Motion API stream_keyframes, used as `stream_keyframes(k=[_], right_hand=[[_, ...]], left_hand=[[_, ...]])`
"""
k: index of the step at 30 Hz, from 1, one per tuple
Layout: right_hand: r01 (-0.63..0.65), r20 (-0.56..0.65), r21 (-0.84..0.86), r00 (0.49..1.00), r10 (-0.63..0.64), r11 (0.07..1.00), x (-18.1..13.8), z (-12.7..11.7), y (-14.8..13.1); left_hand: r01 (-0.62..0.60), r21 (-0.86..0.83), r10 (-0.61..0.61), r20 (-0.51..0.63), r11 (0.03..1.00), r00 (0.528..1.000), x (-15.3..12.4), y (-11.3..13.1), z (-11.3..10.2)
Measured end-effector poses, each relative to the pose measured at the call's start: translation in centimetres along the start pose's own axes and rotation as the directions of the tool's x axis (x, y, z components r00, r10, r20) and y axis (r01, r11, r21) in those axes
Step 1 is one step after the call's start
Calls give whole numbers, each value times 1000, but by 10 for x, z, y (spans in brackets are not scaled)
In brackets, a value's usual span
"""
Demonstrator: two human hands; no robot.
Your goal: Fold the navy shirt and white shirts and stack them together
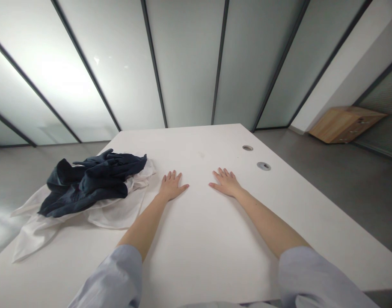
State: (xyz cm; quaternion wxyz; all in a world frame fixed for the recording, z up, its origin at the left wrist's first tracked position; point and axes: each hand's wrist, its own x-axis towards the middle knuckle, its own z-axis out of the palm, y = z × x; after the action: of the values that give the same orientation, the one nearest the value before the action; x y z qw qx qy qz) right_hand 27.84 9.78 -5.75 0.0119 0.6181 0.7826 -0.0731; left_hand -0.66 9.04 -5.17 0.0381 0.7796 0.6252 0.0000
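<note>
Both of my arms reach forward over a white table (202, 239). My left hand (171, 185) lies flat on the tabletop, palm down, fingers stretched out, holding nothing. My right hand (226, 182) lies flat the same way a short distance to its right, also holding nothing. Just left of my left hand sits a crumpled dark navy garment (93, 179) heaped on top of a thin white cloth (112, 214). The white cloth's edge comes close to my left wrist without touching the fingers.
Two round cable openings (263, 166) are set in the table beyond my right hand. Frosted glass wall panels (186, 64) stand behind the table. A wooden cabinet (343, 124) sits on the grey floor at the far right.
</note>
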Motion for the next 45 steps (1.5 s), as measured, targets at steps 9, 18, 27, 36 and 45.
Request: stream_keyframes(k=[9,18,27,36,45], right_hand=[[4,4,-4,1000,-4,1000,-1,-2,-1],[-5,-4,0,1000,5,1000,-2,-2,-2],[-5,-82,24,997,7,1000,-4,-1,-3],[19,-167,38,986,-12,999,-4,1,-1],[83,-321,57,945,-60,995,1,6,5]], left_hand=[[5,13,-5,6,1000,1000,0,1,0],[8,-1,-8,-2,1000,1000,0,1,-1],[13,-22,-13,-28,1000,1000,0,0,-1],[12,-30,-14,-56,999,998,0,0,0],[-6,-52,1,-109,999,994,2,-2,3]])
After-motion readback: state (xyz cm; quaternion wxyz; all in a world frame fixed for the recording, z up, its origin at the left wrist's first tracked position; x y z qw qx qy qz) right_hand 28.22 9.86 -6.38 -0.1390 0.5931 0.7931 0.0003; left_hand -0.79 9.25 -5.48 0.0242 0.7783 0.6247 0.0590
